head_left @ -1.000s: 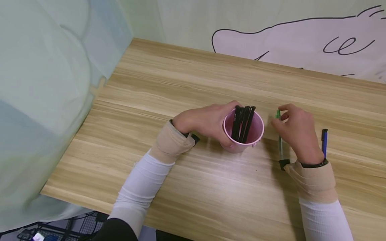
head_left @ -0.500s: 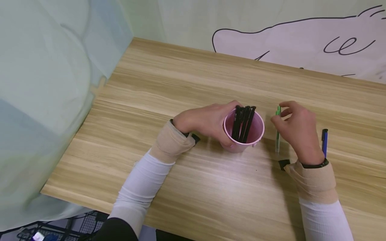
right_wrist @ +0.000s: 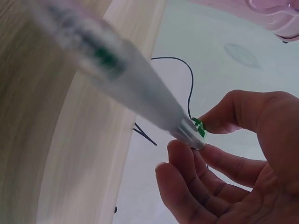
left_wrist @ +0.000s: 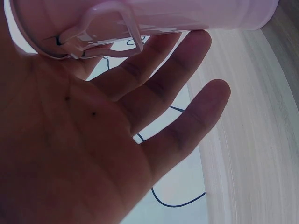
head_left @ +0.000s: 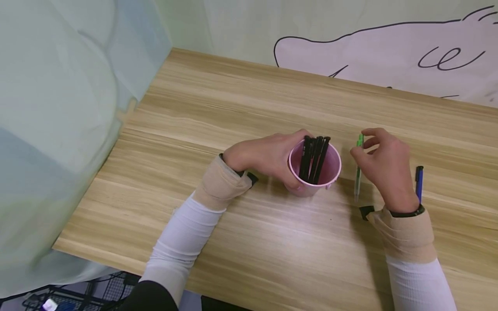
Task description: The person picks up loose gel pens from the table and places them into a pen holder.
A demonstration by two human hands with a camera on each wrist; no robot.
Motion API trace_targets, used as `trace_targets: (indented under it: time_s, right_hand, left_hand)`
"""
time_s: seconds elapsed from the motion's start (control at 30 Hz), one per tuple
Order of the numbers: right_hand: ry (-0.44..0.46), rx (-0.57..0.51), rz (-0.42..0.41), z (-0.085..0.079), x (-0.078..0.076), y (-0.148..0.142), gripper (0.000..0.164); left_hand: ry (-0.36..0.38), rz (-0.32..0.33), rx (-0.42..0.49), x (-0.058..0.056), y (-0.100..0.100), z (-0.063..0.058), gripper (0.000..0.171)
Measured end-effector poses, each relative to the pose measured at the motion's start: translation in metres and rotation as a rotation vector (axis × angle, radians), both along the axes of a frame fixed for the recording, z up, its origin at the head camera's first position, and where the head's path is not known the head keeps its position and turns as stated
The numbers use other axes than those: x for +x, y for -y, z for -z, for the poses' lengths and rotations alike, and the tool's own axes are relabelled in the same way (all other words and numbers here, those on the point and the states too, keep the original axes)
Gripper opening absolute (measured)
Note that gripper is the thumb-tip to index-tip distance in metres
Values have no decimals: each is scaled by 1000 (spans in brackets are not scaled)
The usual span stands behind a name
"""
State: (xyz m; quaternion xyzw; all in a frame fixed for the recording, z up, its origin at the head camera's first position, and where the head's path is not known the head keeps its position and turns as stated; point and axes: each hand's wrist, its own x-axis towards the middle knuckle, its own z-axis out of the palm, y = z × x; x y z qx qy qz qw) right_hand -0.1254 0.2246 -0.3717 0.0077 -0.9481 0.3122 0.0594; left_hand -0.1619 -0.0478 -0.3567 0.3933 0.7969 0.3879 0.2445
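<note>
My left hand [head_left: 270, 156] holds a small pink bucket [head_left: 333, 166] from its left side, thumb at the front and fingers behind. Several black pens [head_left: 313, 160] stand in it, leaning against its far wall. The left wrist view shows the bucket's side and handle [left_wrist: 133, 28] above fingers [left_wrist: 187, 60] that reach along it. To the right of the bucket, my right hand [head_left: 386, 167] pinches a green pen [head_left: 358, 175] near its green end between thumb and index finger. The pen's clear barrel [right_wrist: 145, 95] points toward the camera in the right wrist view.
A blue pen [head_left: 419, 181] with a black end lies on the wooden table [head_left: 233, 108], right of my right hand and partly hidden by the wrist. Beyond the table's far edge is a wall with a line drawing [head_left: 373, 47]. A curtain-like cloth [head_left: 66, 108] hangs at the left.
My right hand has shifted slightly up and away with the green pen, whose lower end has swung a little left. The left hand and bucket have stayed put.
</note>
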Motion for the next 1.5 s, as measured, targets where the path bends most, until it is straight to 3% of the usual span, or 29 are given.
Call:
trace_targets:
  time_s: [1.5]
  right_hand:
    - [-217, -123, 78, -6, 5, 6, 38]
  left_hand:
    - [6, -4, -12, 1, -1, -1, 86]
